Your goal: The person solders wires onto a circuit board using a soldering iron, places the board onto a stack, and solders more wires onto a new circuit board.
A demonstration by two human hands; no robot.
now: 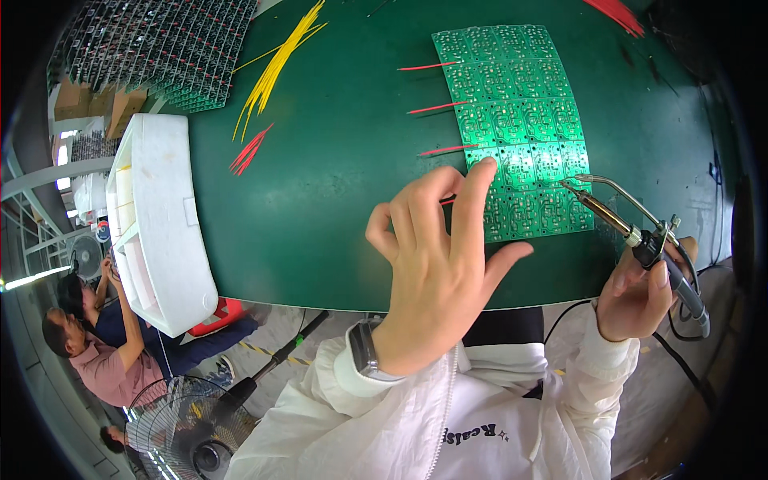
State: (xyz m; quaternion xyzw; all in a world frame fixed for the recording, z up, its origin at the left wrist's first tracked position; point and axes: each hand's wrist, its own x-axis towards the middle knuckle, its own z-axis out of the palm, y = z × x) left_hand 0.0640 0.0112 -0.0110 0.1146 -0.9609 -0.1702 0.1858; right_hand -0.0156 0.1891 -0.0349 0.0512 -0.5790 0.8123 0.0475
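Left hand: the left hand (436, 268) is spread over the near left edge of the board, fingers loosely fanned; thumb and forefinger close on the end of a short red wire (446, 202) at the board's rim.
Right hand: the right hand (640, 292) is wrapped tight around the dark handle of a soldering iron (632, 232), whose brownish tip rests at the board's right edge, a thin bent metal rod running alongside it.
Circuit board panel: the circuit board panel (516, 128) is bright green, a grid of many small identical boards with pale silver tracks and pads, lying flat on the table and running away from the person in a long strip.
Fitted wires: three red wire leads (436, 106) stick out sideways from the panel's left edge, one above another.
Table: the dark green table (336, 160) carries everything.
Loose wires: a bundle of yellow wires (276, 68) lies well to the left, small red wires (250, 150) just below it, more red ones (616, 14) at the far right.
Foam tray: a white foam tray (160, 216) sits at the table's left edge.
Beyond: a floor fan (188, 436) and seated people (104, 352) lie below the table edge.
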